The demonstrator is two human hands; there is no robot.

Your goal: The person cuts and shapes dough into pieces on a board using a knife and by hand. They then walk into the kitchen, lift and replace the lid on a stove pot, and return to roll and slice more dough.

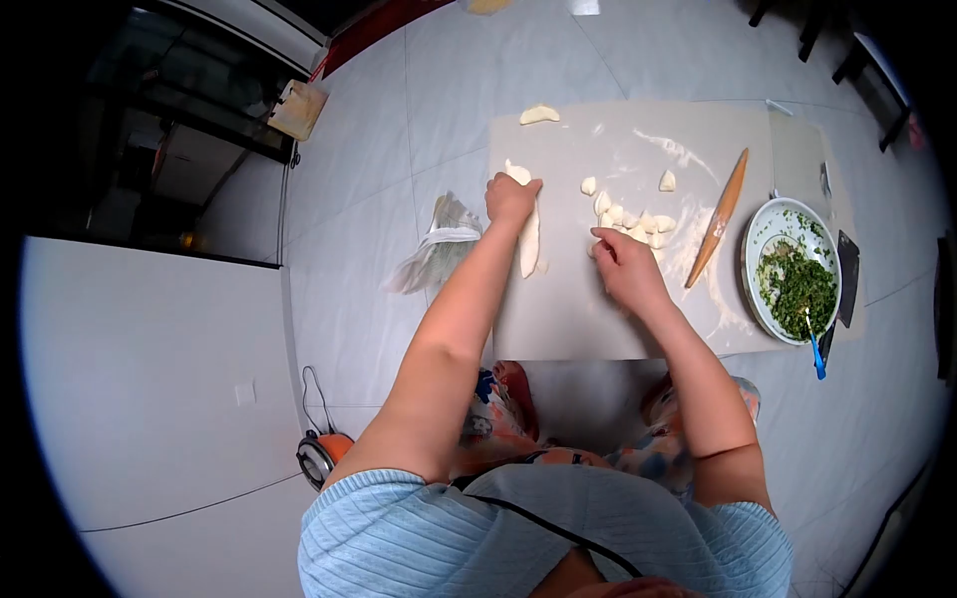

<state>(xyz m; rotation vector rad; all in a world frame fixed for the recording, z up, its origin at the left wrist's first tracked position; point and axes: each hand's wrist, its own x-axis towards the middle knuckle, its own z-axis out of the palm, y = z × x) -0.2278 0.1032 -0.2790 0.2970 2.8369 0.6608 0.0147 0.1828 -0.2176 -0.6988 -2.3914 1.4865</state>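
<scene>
A long roll of white dough [529, 249] lies lengthwise on the left part of a beige board [558, 319]. My left hand [511, 201] is closed over its upper part, and the end of the roll shows past my fingers. My right hand [630, 269] is low over the board, with thumb and fingers drawn together. Beside its fingertips is a cluster of small cut dough pieces [638, 221]. What those fingers pinch, if anything, is hidden. Single dough pieces [667, 180] lie farther up, and another dough strip [539, 115] rests near the board's far edge.
A wooden rolling pin [720, 214] lies aslant on floured board. Right of it stands a white bowl [753, 289] of chopped green filling [797, 284] with a blue-handled utensil [817, 359]. A dark flat blade [848, 279] is beside the bowl. A crumpled plastic bag [439, 244] lies left.
</scene>
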